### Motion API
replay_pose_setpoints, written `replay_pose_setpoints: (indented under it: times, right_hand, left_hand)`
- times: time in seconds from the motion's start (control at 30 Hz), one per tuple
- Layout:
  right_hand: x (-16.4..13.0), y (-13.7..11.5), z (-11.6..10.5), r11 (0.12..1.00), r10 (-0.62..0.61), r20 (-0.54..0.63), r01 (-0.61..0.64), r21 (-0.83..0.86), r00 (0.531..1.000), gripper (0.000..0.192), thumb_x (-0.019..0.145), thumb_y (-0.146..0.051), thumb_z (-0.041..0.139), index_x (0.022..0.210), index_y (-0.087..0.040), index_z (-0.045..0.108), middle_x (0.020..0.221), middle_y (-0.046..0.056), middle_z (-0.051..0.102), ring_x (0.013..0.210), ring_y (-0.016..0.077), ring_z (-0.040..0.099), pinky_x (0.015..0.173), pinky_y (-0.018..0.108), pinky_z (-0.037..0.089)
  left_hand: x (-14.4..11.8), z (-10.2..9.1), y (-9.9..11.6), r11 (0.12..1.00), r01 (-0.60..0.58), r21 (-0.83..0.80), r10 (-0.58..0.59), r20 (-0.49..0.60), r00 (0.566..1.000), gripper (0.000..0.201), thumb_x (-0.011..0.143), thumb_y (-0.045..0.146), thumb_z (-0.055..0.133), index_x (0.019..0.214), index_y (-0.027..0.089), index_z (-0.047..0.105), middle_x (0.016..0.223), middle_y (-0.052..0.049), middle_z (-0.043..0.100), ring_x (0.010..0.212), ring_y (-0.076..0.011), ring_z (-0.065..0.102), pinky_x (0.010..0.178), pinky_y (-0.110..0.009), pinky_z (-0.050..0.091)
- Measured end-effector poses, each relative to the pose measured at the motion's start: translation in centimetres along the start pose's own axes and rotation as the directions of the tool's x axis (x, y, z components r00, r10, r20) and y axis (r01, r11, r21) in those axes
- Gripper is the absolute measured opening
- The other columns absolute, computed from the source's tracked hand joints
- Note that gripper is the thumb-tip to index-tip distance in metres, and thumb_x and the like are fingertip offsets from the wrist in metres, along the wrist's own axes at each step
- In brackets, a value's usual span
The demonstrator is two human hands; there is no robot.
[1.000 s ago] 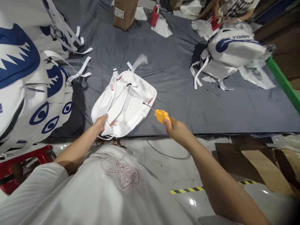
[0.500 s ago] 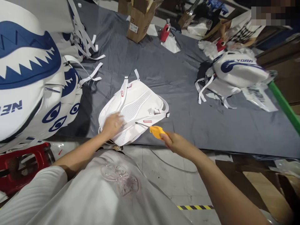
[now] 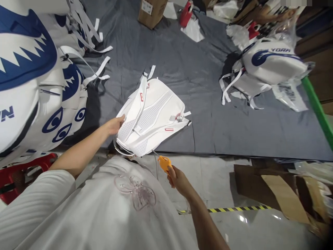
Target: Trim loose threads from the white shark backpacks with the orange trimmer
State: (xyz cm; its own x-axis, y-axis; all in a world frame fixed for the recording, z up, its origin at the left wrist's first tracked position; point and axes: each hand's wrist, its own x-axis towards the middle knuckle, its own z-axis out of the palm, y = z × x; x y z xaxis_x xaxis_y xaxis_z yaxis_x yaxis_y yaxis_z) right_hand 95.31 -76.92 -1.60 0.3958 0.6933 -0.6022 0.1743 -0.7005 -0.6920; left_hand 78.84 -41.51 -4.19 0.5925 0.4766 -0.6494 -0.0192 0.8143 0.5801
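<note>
White backpack (image 3: 152, 116), back panel up, on grey cloth (image 3: 182, 69); lies just ahead of both hands, long axis running from near-left to far-right, top loop end pointing away. Left hand (image 3: 114, 125): fingers loosely extended, tips touching the pack's left edge. Right hand (image 3: 177, 177): closed around an orange-handled tool (image 3: 164, 162), thin metal tip aimed up toward the pack's near corner. Stacked shark-print bags (image 3: 33, 80) lie left of the left hand.

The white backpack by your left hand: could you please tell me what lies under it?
The white backpack lies on a grey sheet spread over the floor; its near edge hangs over the sheet's edge. The sheet right beneath it is covered, so anything there is hidden.
</note>
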Motion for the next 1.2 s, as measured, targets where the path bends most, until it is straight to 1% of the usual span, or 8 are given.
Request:
replay_pose_setpoints:
  times: [0.1, 0.17, 0.3, 0.43, 0.53, 0.7, 0.87, 1.2]
  right_hand:
    - [1.5, -1.6, 2.8, 0.997, -0.068, -0.107, 0.072, 0.037, 0.992, 0.051, 0.093, -0.068, 0.025, 0.080, -0.023, 0.044, 0.052, -0.005, 0.043, 0.045, 0.0133, 0.041, 0.048, 0.027, 0.034]
    - [2.1, -3.1, 4.1, 0.991, -0.132, -0.174, 0.130, -0.018, 0.976, 0.047, 0.096, -0.063, 0.023, 0.080, -0.023, 0.044, 0.055, -0.003, 0.047, 0.049, 0.0148, 0.046, 0.051, 0.027, 0.035]
    - [1.3, -4.3, 5.0, 0.930, -0.219, -0.153, 0.159, -0.332, 0.964, 0.039, 0.098, -0.049, 0.025, 0.089, -0.022, 0.051, 0.067, 0.003, 0.060, 0.059, 0.0198, 0.055, 0.054, 0.028, 0.033]
    - [0.0, -2.7, 5.7, 0.844, -0.170, -0.313, -0.026, -0.536, 0.934, 0.040, 0.098, -0.042, 0.021, 0.101, -0.020, 0.054, 0.071, 0.007, 0.064, 0.061, 0.0248, 0.058, 0.053, 0.030, 0.028]
    - [1.3, -1.8, 6.6, 0.827, -0.133, -0.412, -0.129, -0.548, 0.901, 0.040, 0.100, -0.040, 0.020, 0.104, -0.020, 0.053, 0.076, 0.009, 0.066, 0.065, 0.0259, 0.061, 0.055, 0.031, 0.027]
    - [5.2, -1.9, 7.2, 0.818, -0.025, -0.437, -0.233, -0.525, 0.899, 0.029, 0.102, -0.034, 0.031, 0.107, -0.016, 0.053, 0.083, 0.011, 0.067, 0.070, 0.0231, 0.062, 0.057, 0.029, 0.024]
    - [4.7, -1.5, 6.5, 0.828, -0.135, -0.412, -0.125, -0.546, 0.901, 0.033, 0.102, -0.034, 0.027, 0.108, -0.014, 0.053, 0.080, 0.010, 0.066, 0.069, 0.0230, 0.061, 0.058, 0.029, 0.024]
    - [3.7, -1.3, 5.7, 0.884, -0.121, -0.407, -0.088, -0.460, 0.905, 0.041, 0.100, -0.037, 0.021, 0.104, -0.015, 0.055, 0.080, 0.013, 0.067, 0.068, 0.0241, 0.060, 0.057, 0.030, 0.027]
  left_hand:
    - [0.1, 1.3, -1.5, 0.991, 0.126, -0.037, -0.119, 0.148, 0.982, 0.040, 0.090, 0.042, 0.059, 0.113, 0.010, 0.066, 0.086, -0.013, 0.073, 0.080, -0.0264, 0.072, 0.081, -0.039, 0.058]
    - [-0.1, 2.0, -2.4, 0.986, 0.147, -0.081, -0.128, 0.206, 0.970, 0.043, 0.093, 0.044, 0.053, 0.119, 0.011, 0.063, 0.092, -0.014, 0.074, 0.088, -0.0276, 0.072, 0.087, -0.042, 0.057]
    - [-0.5, 2.5, -2.7, 0.978, -0.060, -0.198, 0.084, 0.113, 0.990, 0.046, 0.092, 0.047, 0.055, 0.122, 0.012, 0.062, 0.096, -0.013, 0.074, 0.094, -0.0272, 0.072, 0.090, -0.042, 0.058]
    - [-1.1, 1.8, -2.2, 0.937, -0.218, -0.274, 0.241, 0.055, 0.969, 0.047, 0.090, 0.047, 0.060, 0.121, 0.013, 0.062, 0.097, -0.011, 0.074, 0.095, -0.0255, 0.072, 0.090, -0.037, 0.058]
    - [-1.6, 1.0, -2.9, 0.936, -0.196, -0.293, 0.226, 0.069, 0.972, 0.046, 0.094, 0.047, 0.053, 0.122, 0.011, 0.062, 0.095, -0.011, 0.075, 0.095, -0.0252, 0.072, 0.090, -0.037, 0.058]
    - [-1.7, 0.3, -4.4, 0.945, -0.153, -0.289, 0.177, 0.060, 0.982, 0.051, 0.094, 0.052, 0.051, 0.124, 0.011, 0.061, 0.095, -0.013, 0.075, 0.095, -0.0267, 0.072, 0.091, -0.041, 0.057]
    - [-1.4, 0.6, -4.2, 0.930, -0.204, -0.307, 0.234, 0.064, 0.970, 0.062, 0.090, 0.061, 0.051, 0.126, 0.012, 0.060, 0.098, -0.014, 0.075, 0.096, -0.0272, 0.072, 0.092, -0.042, 0.056]
    - [-1.4, 0.9, -4.2, 0.943, -0.157, -0.294, 0.191, 0.089, 0.978, 0.064, 0.093, 0.063, 0.040, 0.127, 0.011, 0.059, 0.095, -0.014, 0.075, 0.098, -0.0280, 0.071, 0.092, -0.043, 0.056]
